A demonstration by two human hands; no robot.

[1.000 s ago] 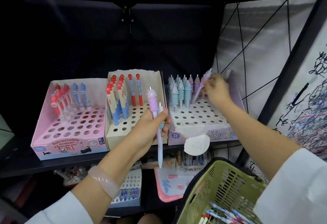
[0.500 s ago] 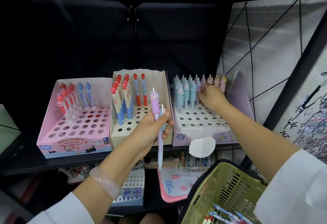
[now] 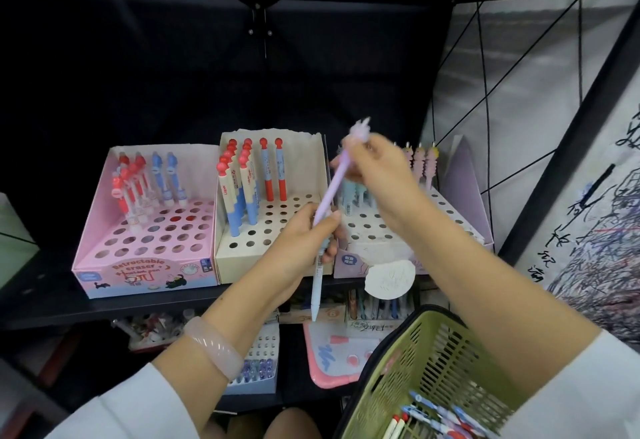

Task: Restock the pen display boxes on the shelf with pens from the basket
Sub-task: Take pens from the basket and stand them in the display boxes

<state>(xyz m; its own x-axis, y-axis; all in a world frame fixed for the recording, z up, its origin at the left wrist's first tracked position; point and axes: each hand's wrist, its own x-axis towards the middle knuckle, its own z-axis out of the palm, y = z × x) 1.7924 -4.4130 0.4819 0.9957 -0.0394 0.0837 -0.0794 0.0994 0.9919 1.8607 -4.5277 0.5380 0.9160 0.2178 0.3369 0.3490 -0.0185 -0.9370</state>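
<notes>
pink box (image 3: 145, 230): far left on the shelf (image 3: 104, 307), mostly open holes
cream box (image 3: 273, 217): next over, front rows unfilled
left hand (image 3: 298, 241): fingers curled round the purple pen (image 3: 330, 192) lower barrel plus a pale blue pen (image 3: 317, 286) hanging tip-down
right hand (image 3: 372, 165): pinching that purple pen near its top, blurry tho
step: looks like taking the purple one from the left hand
next: seat it upright in a free hole of the unicorn box (image 3: 433, 230)
basket (image 3: 429, 362): bottom right, more pens inside

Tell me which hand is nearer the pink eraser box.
Left. The left hand grips pens in front of the cream box, beside the pink eraser box; the right hand is farther, over the unicorn box.
</notes>
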